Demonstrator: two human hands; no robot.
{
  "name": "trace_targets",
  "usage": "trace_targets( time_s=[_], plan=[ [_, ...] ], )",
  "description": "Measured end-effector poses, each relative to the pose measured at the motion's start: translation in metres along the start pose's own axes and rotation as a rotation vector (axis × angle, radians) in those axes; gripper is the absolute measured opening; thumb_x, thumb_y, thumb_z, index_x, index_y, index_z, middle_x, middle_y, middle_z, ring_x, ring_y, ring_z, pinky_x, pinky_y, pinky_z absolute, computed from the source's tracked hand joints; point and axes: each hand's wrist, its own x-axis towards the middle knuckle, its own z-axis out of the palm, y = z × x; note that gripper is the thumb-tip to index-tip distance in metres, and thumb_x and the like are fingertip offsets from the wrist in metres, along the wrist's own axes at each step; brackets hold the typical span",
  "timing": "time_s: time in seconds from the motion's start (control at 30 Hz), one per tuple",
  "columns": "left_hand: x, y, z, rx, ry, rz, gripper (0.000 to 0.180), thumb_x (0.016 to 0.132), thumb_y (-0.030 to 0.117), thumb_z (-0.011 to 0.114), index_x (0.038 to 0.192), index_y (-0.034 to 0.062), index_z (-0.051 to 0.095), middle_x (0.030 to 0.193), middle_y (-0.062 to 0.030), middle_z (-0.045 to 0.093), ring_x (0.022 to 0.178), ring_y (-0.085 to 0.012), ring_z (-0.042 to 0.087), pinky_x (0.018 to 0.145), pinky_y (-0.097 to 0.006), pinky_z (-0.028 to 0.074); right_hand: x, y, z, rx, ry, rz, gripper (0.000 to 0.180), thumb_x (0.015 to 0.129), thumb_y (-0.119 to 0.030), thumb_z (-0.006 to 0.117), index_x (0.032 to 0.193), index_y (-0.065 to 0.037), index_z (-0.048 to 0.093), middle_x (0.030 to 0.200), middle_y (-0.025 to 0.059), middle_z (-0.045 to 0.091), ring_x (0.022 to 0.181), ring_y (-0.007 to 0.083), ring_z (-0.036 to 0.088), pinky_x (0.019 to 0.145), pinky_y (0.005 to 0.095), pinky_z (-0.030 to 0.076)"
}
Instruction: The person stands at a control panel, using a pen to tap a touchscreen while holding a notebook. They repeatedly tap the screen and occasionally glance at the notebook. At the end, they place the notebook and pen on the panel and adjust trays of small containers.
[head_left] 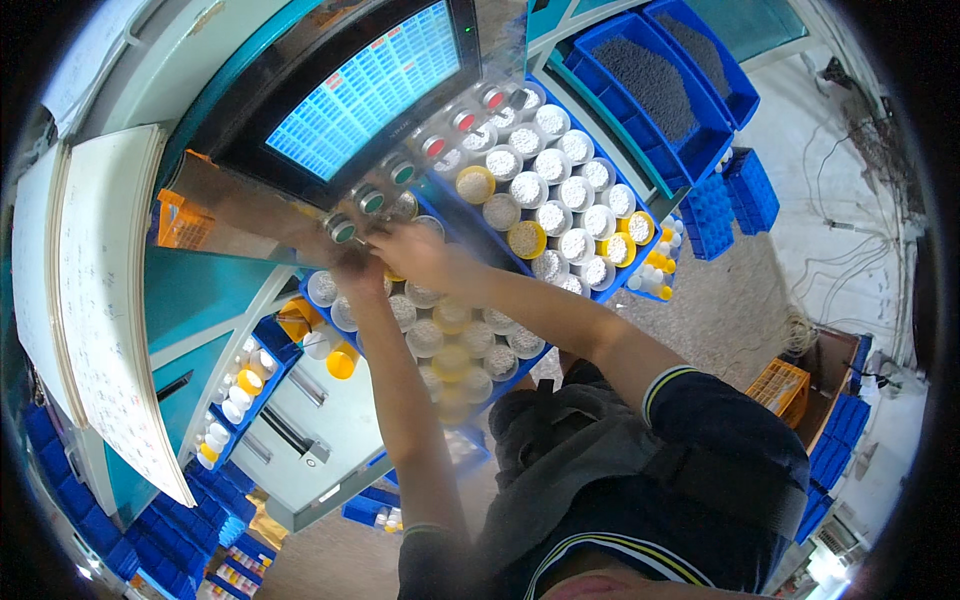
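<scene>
My left hand (357, 272) is at the lower edge of the control panel, just below a green push button (342, 229). My right hand (412, 256) meets it from the right, over the far end of a group of cups. The fingers of both hands are blurred and partly hidden, so whatever they hold cannot be made out. Beneath my forearms stand white and yellow cups (424, 338) filled with pale granules. To their right, a blue tray (606, 294) carries several rows of similar cups, mostly white with a few yellow cups (526, 239).
A lit touchscreen (365, 90) hangs above my hands, with red push buttons (464, 121) beside it. Blue bins (645, 85) of dark pellets sit at the far right. At left are hanging paper sheets (115, 300) and a blue tray of bottles (240, 390). An orange crate (778, 393) rests at right.
</scene>
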Motion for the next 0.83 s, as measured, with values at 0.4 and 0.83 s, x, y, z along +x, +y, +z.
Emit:
trace_targets(
  time_s=[0.4,0.83],
  plan=[
    [-0.132,-0.138,0.049,0.805,0.162,-0.047,0.061,0.103,0.023,0.065,0.159,0.0076,0.044,0.149,-0.0201,0.053,0.123,-0.0350,0.061,0.111,-0.053,0.052,-0.211,0.128,-0.212,-0.224,-0.112,0.476,0.056,0.087,-0.003,0.072,0.142,-0.012,0.063,0.145,0.0173,0.062,0.125,0.0405,0.064,0.105,0.0459,0.054],
    [-0.164,-0.375,0.027,2.161,0.297,0.229,0.085,0.080,-0.014,0.069,0.156,0.0162,0.047,0.167,-0.0329,0.021,0.141,-0.0587,0.038,0.109,-0.062,0.047,-0.240,0.250,-0.159,-0.032,-0.179,0.287,0.090,0.076,0.004,0.082,0.155,-0.027,0.050,0.170,0.0144,0.028,0.158,0.0448,0.028,0.126,0.0536,0.035]
  ],
)
